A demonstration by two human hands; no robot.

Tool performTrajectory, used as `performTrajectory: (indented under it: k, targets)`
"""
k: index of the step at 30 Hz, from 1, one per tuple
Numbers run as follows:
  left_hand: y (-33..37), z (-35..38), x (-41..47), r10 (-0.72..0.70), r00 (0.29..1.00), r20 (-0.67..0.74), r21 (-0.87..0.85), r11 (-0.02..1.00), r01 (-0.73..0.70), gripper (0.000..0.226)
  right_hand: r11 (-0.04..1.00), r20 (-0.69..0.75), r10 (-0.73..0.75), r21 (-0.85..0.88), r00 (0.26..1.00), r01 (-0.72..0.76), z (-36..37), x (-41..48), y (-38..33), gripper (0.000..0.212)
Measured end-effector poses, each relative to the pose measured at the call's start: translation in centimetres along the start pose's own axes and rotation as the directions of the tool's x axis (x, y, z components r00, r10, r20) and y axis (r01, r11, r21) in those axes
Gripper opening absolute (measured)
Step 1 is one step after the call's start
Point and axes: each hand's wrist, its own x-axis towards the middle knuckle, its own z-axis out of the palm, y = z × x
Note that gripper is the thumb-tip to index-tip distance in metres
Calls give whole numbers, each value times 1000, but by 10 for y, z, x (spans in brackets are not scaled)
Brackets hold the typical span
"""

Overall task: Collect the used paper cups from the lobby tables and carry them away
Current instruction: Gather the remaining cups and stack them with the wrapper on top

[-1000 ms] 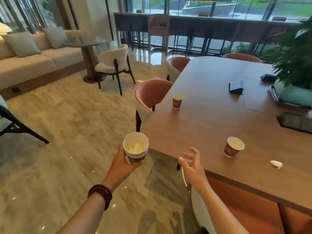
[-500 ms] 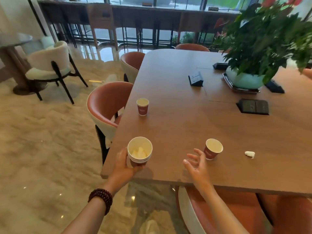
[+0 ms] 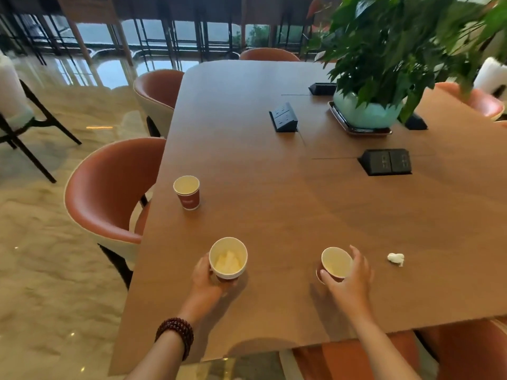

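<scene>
Your left hand [image 3: 204, 281] grips a stack of nested cups [image 3: 228, 259] from its left side, fingers wrapped round the red wall just under the rims; something pale and crumpled sits inside the top cup. The stack is upright over the near left part of the wooden table [image 3: 274, 187], and you cannot tell from here whether its base touches the wood. Your right hand [image 3: 349, 281] is curled round a single cup [image 3: 336, 263], thumb on the near side and fingers round the far right side, so the cup sits between them with its mouth tipped towards you. Whether that cup is lifted or rests on the table is not clear. The two hands are well apart, side by side near the table's front edge. A third cup [image 3: 187, 192] stands upright on its own further out, close to the table's left edge and beyond your left hand, beside a red chair [image 3: 109, 187]. A small wad of white tissue [image 3: 396, 258] lies on the table just to the right of your right hand, not touching it. A beaded bracelet [image 3: 175, 334] circles your left wrist. Further back stand a potted plant [image 3: 366, 113] on a tray and black socket boxes [image 3: 385, 161].
</scene>
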Motion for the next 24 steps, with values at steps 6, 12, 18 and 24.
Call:
performTrajectory:
  k: [6,12,18,24]
  targets:
    - [-8,15,32,-22,991,133,14,1000,21,67,979,97,192,48,977,-197,15,10,25,98]
    - [-11,18,53,-47,977,209,18,999,44,70,958,57,261,104,964,-266,28,8,32,89]
    - [-10,15,63,-87,962,257,21,996,84,73,948,29,299,104,954,-301,34,8,33,88]
    - [-5,3,69,-74,935,347,183,983,10,90,936,-5,326,142,945,-322,36,8,26,81]
